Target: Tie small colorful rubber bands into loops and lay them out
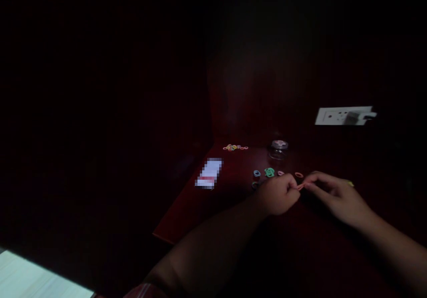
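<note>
Between my two hands a thin orange-pink hair tie (300,186) is drawn out over the dark red table. My left hand (278,194) is closed in a pinch on one end of it. Thumb and fingertips of my right hand (336,193) pinch the other end. Just beyond my hands lie loose hair ties: a blue one (256,173), a green bunch (269,172), a pink one (280,173) and an orange one (299,174). Another green one (255,185) is partly hidden by my left hand. Something small and yellow (350,183) shows behind my right hand.
A clear lidded jar (279,150) stands behind the hair ties. Several pale, colourful rings (234,147) lie in a pile at the back left. A blurred-out phone-like slab (210,173) rests near the table's left edge (176,207). On the wall is a white socket panel (330,116) with a plug.
</note>
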Available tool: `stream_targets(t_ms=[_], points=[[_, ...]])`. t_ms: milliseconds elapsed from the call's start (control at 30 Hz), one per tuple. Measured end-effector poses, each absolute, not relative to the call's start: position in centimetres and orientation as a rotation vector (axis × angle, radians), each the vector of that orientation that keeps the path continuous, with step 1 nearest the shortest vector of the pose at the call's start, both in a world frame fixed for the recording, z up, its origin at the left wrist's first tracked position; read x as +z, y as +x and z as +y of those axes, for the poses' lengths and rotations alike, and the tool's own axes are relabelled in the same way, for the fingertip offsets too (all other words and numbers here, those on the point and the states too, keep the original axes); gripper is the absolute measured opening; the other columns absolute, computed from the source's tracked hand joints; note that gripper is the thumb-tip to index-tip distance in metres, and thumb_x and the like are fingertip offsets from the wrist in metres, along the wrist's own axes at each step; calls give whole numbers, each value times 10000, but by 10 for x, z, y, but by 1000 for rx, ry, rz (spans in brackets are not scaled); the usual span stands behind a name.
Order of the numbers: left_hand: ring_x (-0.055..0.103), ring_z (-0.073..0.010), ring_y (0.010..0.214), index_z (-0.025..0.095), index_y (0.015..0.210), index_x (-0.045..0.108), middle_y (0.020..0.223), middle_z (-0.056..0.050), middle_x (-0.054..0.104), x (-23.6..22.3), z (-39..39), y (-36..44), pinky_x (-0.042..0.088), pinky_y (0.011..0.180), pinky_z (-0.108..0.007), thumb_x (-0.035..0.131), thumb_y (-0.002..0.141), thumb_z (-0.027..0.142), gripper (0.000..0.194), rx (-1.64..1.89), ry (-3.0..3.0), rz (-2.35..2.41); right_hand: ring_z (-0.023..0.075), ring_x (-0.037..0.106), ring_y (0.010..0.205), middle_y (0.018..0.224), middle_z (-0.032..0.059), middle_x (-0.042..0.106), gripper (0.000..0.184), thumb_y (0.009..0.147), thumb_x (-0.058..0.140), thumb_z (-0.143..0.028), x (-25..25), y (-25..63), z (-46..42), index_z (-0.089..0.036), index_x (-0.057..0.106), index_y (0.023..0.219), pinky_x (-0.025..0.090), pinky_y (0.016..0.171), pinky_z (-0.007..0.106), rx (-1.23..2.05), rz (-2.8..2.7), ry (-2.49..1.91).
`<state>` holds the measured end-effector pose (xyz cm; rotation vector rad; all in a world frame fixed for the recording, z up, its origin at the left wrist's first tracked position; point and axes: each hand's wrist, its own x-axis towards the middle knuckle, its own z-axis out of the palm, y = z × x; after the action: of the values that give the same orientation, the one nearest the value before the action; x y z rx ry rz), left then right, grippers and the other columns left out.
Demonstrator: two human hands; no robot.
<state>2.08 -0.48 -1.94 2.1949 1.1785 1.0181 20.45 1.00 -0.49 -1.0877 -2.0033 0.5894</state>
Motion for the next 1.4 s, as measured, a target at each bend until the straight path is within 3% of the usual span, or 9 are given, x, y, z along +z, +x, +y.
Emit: stream_targets(t_ms=[100, 300, 467, 667, 933, 1200, 1300, 1400], points=[[518, -120, 634, 177, 785, 522, 721, -1, 613, -19, -4, 20, 392, 596, -233, 433, 823, 212, 103, 1023, 2189, 1177, 223, 624, 762, 800, 76, 682, 365, 776, 585, -548, -3, 208, 13, -190, 653, 761, 488, 677, 314, 635, -1938, -1075], [560, -134, 734, 180, 806, 522, 740, -2, 626, -20, -2, 17, 429, 722, -256, 420, 852, 214, 118, 1045, 2238, 1165, 180, 610, 662, 777, 77, 690, 340, 743, 630, -503, 1, 222, 33, -165, 627, 773, 464, 566, 263, 679, -1650, -1167], [524, -108, 621, 181, 820, 544, 687, 16, 594, -24, 1, 16, 422, 648, -229, 443, 866, 269, 142, 1024, 2251, 1134, 154, 596, 614, 713, 62, 697, 249, 798, 560, -373, 10, 231, 71, -146, 663, 787, 440, 547, 239, 532, -1972, -1550], [508, -97, 608, 174, 809, 549, 673, 22, 579, -26, 3, 17, 408, 635, -214, 468, 857, 281, 143, 1019, 2207, 1158, 125, 572, 587, 645, 40, 675, 84, 706, 624, -191, 14, 219, 106, -137, 668, 658, 411, 547, 213, 541, -2119, -1617], [466, -87, 555, 173, 798, 528, 636, 33, 546, -29, 6, 14, 367, 564, -208, 465, 857, 286, 142, 995, 2158, 1151, 133, 583, 565, 592, 33, 668, 80, 580, 736, -194, 1, 212, 132, -145, 673, 575, 420, 520, 216, 612, -2247, -1693], [430, -80, 530, 167, 773, 520, 598, 40, 487, -18, 1, 10, 298, 501, -195, 474, 837, 259, 121, 1028, 2148, 1142, 143, 579, 551, 562, 38, 647, 99, 536, 757, -150, -4, 209, 147, -140, 658, 535, 399, 489, 222, 513, -2249, -1761], [413, -77, 522, 167, 753, 517, 568, 48, 463, -15, 2, 5, 285, 508, -195, 481, 833, 262, 130, 1111, 2156, 1179, 143, 585, 548, 561, 46, 649, 111, 586, 755, -202, 3, 209, 144, -142, 667, 558, 402, 499, 222, 469, -2237, -1742], [400, -79, 506, 170, 699, 482, 543, 51, 440, -14, 14, -10, 270, 509, -205, 460, 855, 298, 203, 1296, 2133, 1309, 149, 583, 534, 586, 76, 653, 258, 761, 628, -339, 14, 213, 135, -139, 668, 603, 393, 501, 245, 381, -2205, -1714]])
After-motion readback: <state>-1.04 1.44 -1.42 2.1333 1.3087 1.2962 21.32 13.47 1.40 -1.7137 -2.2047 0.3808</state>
